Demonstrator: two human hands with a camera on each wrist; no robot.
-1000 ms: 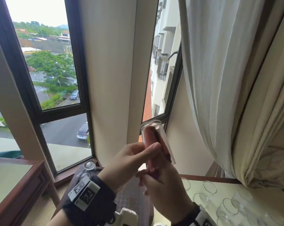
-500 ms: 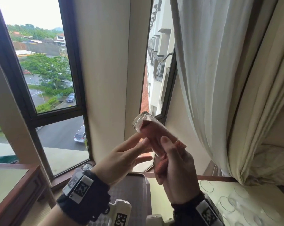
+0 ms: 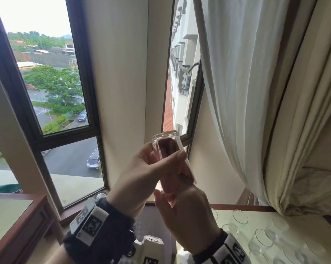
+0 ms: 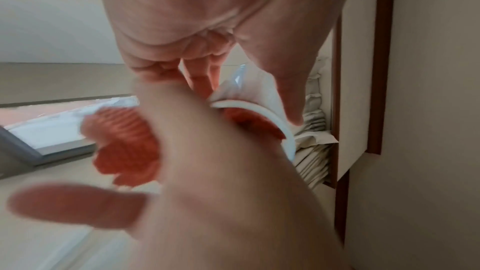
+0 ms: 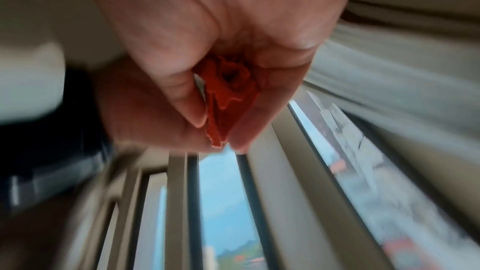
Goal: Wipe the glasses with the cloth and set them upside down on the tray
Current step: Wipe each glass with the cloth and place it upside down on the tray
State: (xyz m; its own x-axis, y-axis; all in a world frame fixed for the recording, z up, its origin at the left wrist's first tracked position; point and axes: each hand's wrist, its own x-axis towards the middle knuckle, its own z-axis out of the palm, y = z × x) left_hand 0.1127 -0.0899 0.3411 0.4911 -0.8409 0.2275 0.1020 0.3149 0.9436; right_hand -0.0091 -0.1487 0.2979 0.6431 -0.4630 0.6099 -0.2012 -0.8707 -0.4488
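By the window, the left hand [image 3: 142, 176] grips a raised glass [image 3: 172, 159] while the right hand [image 3: 187, 218] pinches the red cloth [image 5: 228, 98] stuffed inside, clear of the curtain [image 3: 256, 92] to the right.

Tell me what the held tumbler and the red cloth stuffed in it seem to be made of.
Tumbler: clear, smooth glass by the look; the cloth and the window show through its wall. Red cloth: soft woven fabric, probably microfibre or cotton; it bunches in folds and looks ribbed in the left wrist view.

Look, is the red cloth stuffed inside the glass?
Yes, the red cloth fills the inside of the glass, which the left hand grips.
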